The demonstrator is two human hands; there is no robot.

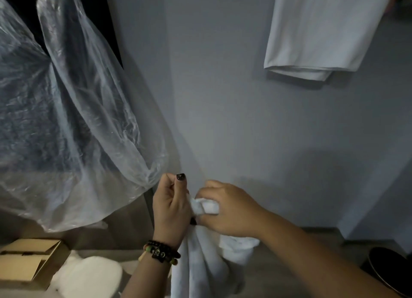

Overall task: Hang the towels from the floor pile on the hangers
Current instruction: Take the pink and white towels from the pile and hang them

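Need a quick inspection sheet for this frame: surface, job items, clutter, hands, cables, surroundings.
Surface: floor at the bottom of the view, dim, partly covered.
Job's things: white towel bunched and hanging down from both hands; another white cloth already hangs at upper right, its hanger out of frame; white pile on the floor at lower left.
Clutter: cardboard box beside the pile; dark round object at lower right, unclear what it is.
Grippers: left hand and right hand both grip the towel's top end.
Cables: nothing seen.
Surroundings: clear plastic garment cover hanging at left; plain grey wall behind.
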